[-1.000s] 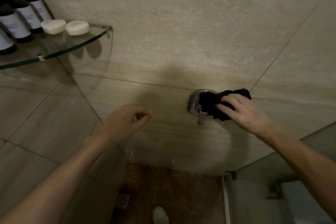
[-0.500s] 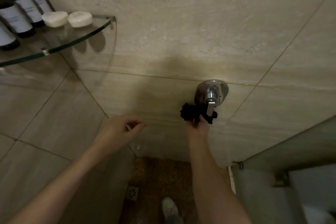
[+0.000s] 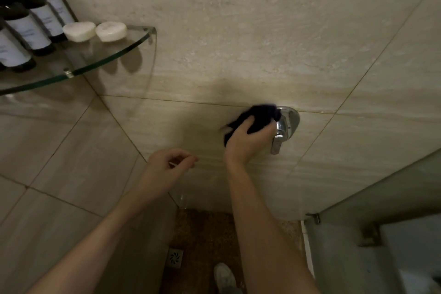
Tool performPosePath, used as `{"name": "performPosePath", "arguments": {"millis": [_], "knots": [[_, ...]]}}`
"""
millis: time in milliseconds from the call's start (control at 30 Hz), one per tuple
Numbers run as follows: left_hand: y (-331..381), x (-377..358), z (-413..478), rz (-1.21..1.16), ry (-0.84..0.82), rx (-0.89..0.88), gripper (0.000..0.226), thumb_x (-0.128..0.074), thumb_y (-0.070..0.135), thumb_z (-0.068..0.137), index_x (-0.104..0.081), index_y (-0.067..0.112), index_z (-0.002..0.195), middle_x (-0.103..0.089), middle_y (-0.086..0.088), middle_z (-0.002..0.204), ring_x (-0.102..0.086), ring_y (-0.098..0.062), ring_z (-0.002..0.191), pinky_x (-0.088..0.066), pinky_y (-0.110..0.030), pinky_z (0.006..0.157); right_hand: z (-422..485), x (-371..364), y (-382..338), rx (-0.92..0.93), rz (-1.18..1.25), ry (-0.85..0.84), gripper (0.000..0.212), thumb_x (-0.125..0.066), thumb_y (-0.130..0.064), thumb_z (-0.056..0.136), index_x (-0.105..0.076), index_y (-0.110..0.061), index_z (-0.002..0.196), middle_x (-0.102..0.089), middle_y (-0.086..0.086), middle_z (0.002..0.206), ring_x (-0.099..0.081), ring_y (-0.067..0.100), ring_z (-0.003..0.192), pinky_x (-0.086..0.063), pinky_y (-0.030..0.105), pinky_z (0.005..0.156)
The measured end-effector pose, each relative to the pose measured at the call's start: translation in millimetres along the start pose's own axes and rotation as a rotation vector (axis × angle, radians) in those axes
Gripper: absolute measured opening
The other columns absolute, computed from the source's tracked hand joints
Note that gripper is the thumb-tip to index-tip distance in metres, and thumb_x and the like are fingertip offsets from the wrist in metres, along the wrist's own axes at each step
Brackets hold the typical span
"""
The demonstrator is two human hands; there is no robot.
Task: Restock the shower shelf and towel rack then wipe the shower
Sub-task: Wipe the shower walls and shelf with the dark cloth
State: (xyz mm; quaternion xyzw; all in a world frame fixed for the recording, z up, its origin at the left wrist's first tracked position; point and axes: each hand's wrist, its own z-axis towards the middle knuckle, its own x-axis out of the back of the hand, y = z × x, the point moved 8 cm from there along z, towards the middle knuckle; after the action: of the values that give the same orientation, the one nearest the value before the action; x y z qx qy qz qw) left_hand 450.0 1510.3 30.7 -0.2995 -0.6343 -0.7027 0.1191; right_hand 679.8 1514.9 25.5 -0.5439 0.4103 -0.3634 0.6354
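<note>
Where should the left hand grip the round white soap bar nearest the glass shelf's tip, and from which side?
Best pinch the round white soap bar across its curved rim, front to back, coming from above. It lies flat on the glass corner shelf, so no underside is free, and the second soap bar sits close on its left.

I record the right hand (image 3: 245,142) clenched round a dark cloth (image 3: 259,118), against the shower valve (image 3: 287,124). The left hand (image 3: 164,167) hangs lower left of the valve, loosely curled, empty.
</note>
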Motion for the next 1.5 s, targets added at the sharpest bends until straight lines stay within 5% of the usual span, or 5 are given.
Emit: {"name": "performPosePath", "arguments": {"millis": [100,367,700,1100,1500], "knots": [[-2,6,-2,-0.02,0.001,0.002,0.014,-0.065,0.022,0.096,-0.078,0.028,0.094,-0.073,0.016,0.082,-0.068,-0.007,0.08,-0.056,-0.029,0.071,2,-22,-9,0.223,-0.231,-0.089,0.036,-0.068,0.0,0.086,-0.055,-0.001,0.119,-0.054,0.011,0.125,-0.05,0.024,0.12,-0.04,0.021,0.102],[-9,20,-10,-0.078,0.047,0.033,0.013,-0.065,0.028,0.094,-0.078,0.029,0.093,-0.074,0.011,0.081,-0.069,-0.01,0.078,-0.054,-0.027,0.069,-23,-51,64,-0.164,-0.333,-0.431,0.029,-0.072,-0.001,0.081,-0.055,-0.006,0.105,-0.059,0.013,0.115,-0.059,0.025,0.103,-0.051,0.041,0.095],[26,58,-21,-0.179,0.102,0.01,0.016,-0.063,0.014,0.096,-0.077,0.021,0.097,-0.076,0.004,0.086,-0.068,-0.005,0.075,-0.05,-0.014,0.066,29,-30,-159,0.172,0.377,-0.226,0.021,-0.071,-0.004,0.086,-0.053,-0.01,0.096,-0.06,-0.01,0.084,-0.058,-0.009,0.073,-0.047,0.012,0.075],[249,183,-50,-0.14,0.251,-0.44,0.014,-0.065,0.013,0.096,-0.077,0.014,0.103,-0.076,0.001,0.084,-0.065,-0.005,0.073,-0.05,-0.02,0.067,-45,-95,-183,1.905,-0.736,-0.692,0.017,-0.068,-0.016,0.079,-0.057,-0.014,0.092,-0.057,0.01,0.086,-0.055,0.031,0.076,-0.047,0.041,0.059],[311,318,-69,0.828,0.796,-0.392,0.025,-0.053,0.041,0.094,-0.068,0.031,0.112,-0.066,0.012,0.101,-0.059,-0.012,0.1,-0.049,-0.033,0.076,-128,-84,-461,1.996,-0.032,-0.099,0.012,-0.06,-0.008,0.097,-0.071,-0.006,0.091,-0.066,0.014,0.093,-0.059,0.033,0.081,-0.051,0.042,0.067]]}}
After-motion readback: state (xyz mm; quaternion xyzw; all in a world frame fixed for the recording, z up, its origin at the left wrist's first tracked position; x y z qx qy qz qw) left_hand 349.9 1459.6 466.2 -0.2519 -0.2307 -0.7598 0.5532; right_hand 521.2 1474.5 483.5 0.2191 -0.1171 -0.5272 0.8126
